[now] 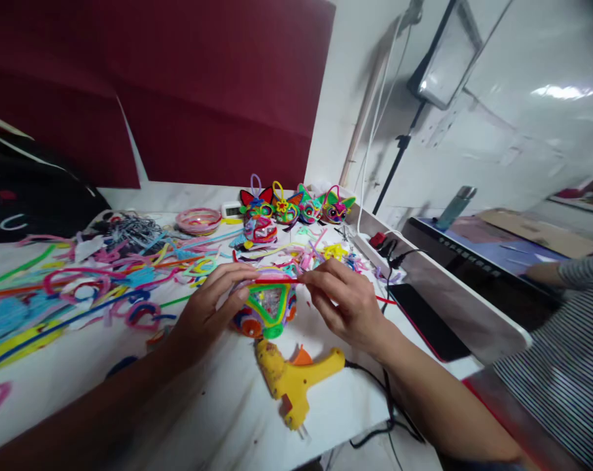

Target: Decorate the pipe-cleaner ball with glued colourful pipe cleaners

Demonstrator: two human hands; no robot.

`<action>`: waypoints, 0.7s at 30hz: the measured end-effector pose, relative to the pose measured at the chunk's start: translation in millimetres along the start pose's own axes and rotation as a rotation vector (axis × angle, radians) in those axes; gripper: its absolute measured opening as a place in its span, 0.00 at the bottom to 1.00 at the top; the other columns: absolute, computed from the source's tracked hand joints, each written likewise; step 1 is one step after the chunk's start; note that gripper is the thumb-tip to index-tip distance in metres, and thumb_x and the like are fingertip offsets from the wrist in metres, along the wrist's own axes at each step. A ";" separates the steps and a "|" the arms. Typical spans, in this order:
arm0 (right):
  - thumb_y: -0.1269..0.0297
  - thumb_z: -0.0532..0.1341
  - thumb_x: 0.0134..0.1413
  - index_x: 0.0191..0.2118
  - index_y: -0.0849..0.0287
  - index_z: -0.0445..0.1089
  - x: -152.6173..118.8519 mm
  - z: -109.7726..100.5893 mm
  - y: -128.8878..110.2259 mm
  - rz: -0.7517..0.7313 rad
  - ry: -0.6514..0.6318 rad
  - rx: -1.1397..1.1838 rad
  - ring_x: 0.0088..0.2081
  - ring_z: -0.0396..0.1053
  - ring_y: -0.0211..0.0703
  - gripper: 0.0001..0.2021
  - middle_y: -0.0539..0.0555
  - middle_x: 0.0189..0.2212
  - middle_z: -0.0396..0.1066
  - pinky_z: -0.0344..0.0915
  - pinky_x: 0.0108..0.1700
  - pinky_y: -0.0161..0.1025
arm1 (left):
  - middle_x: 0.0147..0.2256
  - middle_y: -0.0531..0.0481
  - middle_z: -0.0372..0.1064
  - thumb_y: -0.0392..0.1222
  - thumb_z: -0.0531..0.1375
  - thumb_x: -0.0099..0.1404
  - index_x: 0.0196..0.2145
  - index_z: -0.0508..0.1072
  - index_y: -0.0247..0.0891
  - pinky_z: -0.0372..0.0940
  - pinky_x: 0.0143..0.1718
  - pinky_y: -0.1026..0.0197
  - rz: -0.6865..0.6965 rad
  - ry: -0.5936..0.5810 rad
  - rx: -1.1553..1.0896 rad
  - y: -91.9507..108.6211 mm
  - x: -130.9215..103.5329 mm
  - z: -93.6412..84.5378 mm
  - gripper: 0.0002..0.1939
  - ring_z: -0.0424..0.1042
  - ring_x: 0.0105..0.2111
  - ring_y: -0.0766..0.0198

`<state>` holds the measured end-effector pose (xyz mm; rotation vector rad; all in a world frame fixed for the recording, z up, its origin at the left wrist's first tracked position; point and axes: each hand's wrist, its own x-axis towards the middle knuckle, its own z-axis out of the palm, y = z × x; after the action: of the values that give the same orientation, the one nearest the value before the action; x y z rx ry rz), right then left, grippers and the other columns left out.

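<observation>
Maroon sheeting [218, 85] covers much of the white wall [503, 150] I face, and below it spreads a white tabletop [218, 405], its left half buried under a loose tangle of bright fuzzy stems [144, 268]. Off to my right, beyond a low white divider [453, 294], I see a person in a striped top [566, 333] with one arm over a second work surface. Against the back wall I make out a row of cat-eared ornaments [258, 208], with a pink bowl [198, 222] to their left. Near the divider lies a dark phone [429, 320]; closer to me, a yellow glue gun [299, 379] rests on its side.

My right hand [348, 301] is nearly closed, thumb and forefinger pinching one end of a red stem [277, 281]. My left hand [213, 304] is half curled, its thumb and forefinger at the other end; I cannot tell how firmly they grip. Between both hands, just beyond the glue gun, sits a multicoloured craft piece [269, 307] with a green-edged triangle facing me, and the red stem spans its upper part.
</observation>
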<state>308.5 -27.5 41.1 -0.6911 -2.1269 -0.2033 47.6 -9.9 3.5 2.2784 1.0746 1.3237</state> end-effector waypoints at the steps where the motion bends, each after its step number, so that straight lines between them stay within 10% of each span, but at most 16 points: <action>1: 0.72 0.55 0.69 0.46 0.60 0.73 -0.1 0.7 0.2 -0.013 0.004 -0.009 0.33 0.70 0.42 0.09 0.55 0.33 0.70 0.65 0.33 0.37 | 0.51 0.47 0.73 0.46 0.52 0.75 0.49 0.75 0.42 0.65 0.60 0.55 0.012 0.000 -0.002 -1.0 0.8 0.7 0.14 0.70 0.55 0.56; 21: 0.74 0.57 0.68 0.44 0.66 0.78 -1.8 6.0 -9.2 -0.102 -0.037 -0.136 0.31 0.65 0.42 0.11 0.57 0.31 0.70 0.60 0.30 0.37 | 0.51 0.50 0.71 0.42 0.51 0.77 0.50 0.75 0.46 0.61 0.61 0.58 0.044 0.020 -0.081 -7.6 -0.2 9.1 0.14 0.68 0.56 0.58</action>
<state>300.2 -33.6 36.9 -0.6692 -2.2004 -0.3964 51.7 -3.9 -5.9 2.2465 0.9643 1.3836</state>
